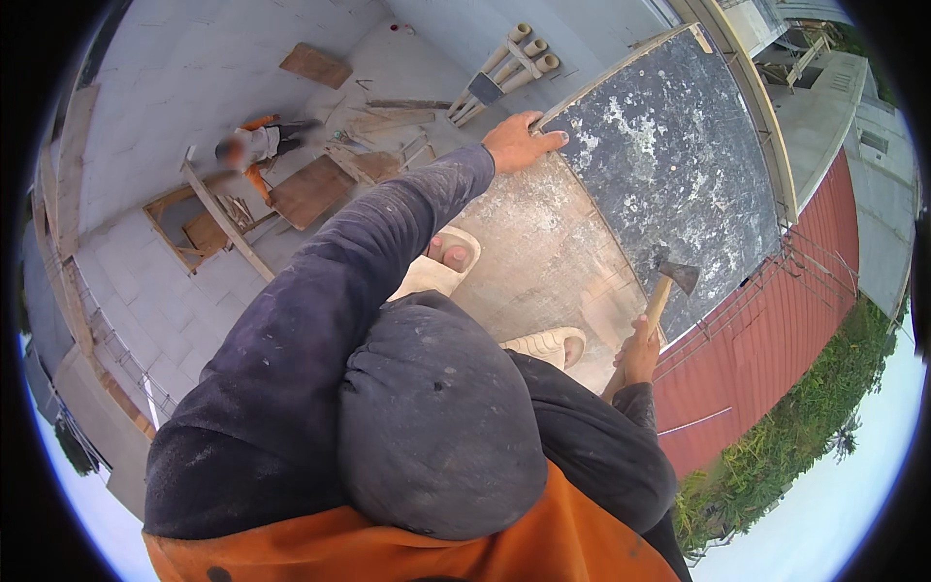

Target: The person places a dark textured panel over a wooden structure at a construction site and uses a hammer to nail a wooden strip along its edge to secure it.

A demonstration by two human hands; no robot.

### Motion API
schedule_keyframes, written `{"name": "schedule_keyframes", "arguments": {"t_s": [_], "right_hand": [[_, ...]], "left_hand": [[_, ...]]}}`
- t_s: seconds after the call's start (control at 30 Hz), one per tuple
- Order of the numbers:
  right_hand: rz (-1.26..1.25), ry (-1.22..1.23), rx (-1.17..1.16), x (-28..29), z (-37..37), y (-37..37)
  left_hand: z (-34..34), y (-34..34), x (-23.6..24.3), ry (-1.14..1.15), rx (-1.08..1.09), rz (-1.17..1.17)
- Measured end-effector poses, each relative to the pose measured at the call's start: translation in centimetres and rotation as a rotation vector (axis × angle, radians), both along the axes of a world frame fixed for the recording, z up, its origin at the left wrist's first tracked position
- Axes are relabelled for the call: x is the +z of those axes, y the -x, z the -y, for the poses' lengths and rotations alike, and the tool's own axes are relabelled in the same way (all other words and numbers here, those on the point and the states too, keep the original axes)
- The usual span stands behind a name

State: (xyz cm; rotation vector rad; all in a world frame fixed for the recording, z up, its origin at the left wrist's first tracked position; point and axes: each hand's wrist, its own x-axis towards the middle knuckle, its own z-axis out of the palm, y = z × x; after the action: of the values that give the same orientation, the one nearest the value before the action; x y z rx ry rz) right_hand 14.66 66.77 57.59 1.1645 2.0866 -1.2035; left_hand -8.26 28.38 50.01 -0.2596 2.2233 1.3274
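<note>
Looks like a brace-and-chop setup to me: left hand point(522, 145) at 1 o'clock, thumb and fingers spread at the edge of the dark panel point(674, 165) at 2, can't tell if they're pinching it. At 4, the right hand point(637, 355) wraps the handle of the hatchet point(665, 291), head at 3. Next move calls for steady footing imo. Container-ish bit: wooden frame point(169, 240) near 9:30, loose wood inside
</note>
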Motion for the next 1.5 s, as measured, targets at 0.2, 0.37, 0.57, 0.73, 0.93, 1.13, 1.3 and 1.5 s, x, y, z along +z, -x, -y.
{"name": "schedule_keyframes", "arguments": {"t_s": [0.2,0.37,0.57,0.73,0.93,1.13,1.3,1.5], "right_hand": [[-0.029,-0.122,0.26,-0.6,2.0,-2.0],[-0.15,-0.303,0.49,-0.1,5.1,-1.4],[-0.113,-0.445,0.496,0.4,2.3,-1.7],[-0.016,-0.413,0.569,-1.0,0.8,-3.7],[-0.388,-0.435,0.958,0.1,1.3,4.2],[-0.799,-0.844,0.957,-1.4,1.0,20.0],[-0.817,-0.96,0.86,-7.7,8.5,25.3],[-0.659,-1.005,0.951,-10.8,9.1,24.1]], "left_hand": [[0.7,0.5,-0.9,0.034,-0.073,0.044],[0.7,0.2,-1.1,0.048,-0.091,0.081],[0.8,-0.2,-2.1,0.057,-0.111,0.048],[-0.6,0.2,-1.0,0.076,-0.169,0.004],[2.2,-1.1,-3.3,0.075,-0.085,-0.042],[-0.4,0.3,0.7,0.079,-0.131,0.025],[0.8,-0.7,2.6,0.056,-0.079,0.061],[0.2,-1.3,4.2,0.025,-0.066,0.102]]}}
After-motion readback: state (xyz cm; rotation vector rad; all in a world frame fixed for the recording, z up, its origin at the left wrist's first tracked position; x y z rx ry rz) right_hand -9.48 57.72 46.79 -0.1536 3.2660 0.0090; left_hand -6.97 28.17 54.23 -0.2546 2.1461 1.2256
